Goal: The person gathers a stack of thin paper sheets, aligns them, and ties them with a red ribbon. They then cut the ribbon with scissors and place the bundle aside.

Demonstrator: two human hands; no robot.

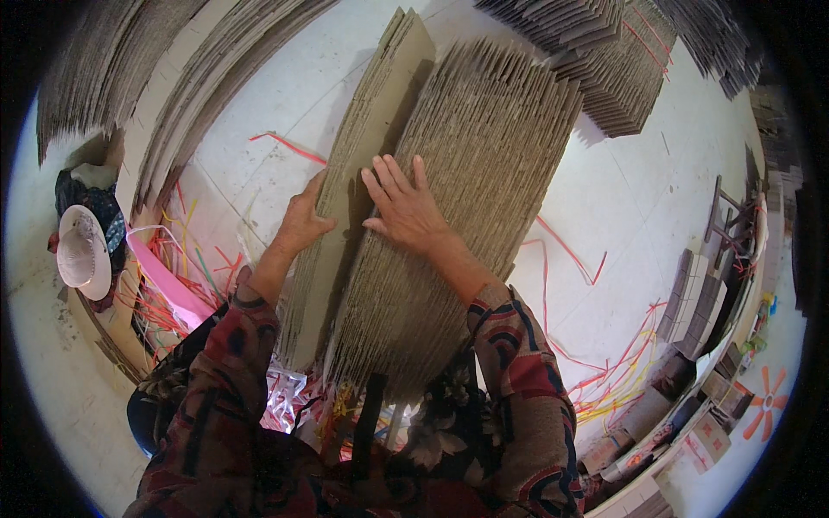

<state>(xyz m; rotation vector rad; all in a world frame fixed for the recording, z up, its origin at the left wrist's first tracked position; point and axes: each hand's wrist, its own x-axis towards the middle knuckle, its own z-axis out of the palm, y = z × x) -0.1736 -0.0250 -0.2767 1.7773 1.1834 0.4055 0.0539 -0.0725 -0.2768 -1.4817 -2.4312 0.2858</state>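
In front of me a thick row of brown cardboard sheets [466,164] is packed on edge, its ridged top running away from me. Along its left side leans a thinner bundle of cardboard sheets [363,147] with a smooth face. My left hand [302,220] grips the outer edge of this bundle, thumb over the face and fingertips partly hidden. On the upper left part of the thick row lies my right hand [406,207], open, palm down with fingers spread, the tips near the gap beside the bundle.
More cardboard stacks stand at upper left [173,95] and upper right [604,69]. Red and yellow strapping strips [617,388] litter the pale floor. At left are a light hat [84,246] and a pink sheet [168,281]. Boxes [691,298] and an orange fan [767,402] are at right.
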